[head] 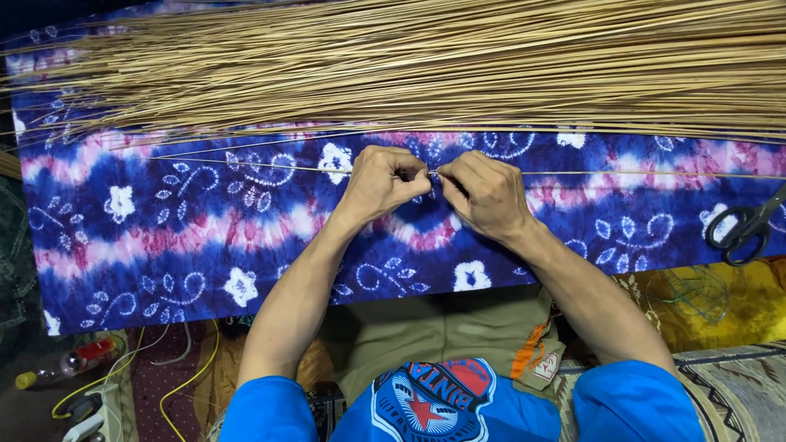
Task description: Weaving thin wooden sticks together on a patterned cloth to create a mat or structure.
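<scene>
Here we pinch one thin, pale straw-coloured reed stick (270,166) where it crosses the blue, pink and white tie-dyed cloth (164,229), our left hand (378,182) and right hand (485,193) both closed on it, fingertips nearly touching. It looks light, springy and easily snapped, so we judge a close-set hold best. Beyond lies the heaped bundle of similar sticks (426,65); black-handled scissors (745,227) rest far right.

Patterned cloth (164,229): spread beneath both hands. Pile of thin sticks (409,65): on the cloth, beyond the hands. Single stick (246,164): running left and right between the hands. Scissors (745,225): far right of the right hand (487,192). Left hand (377,180): just beside the right.
</scene>
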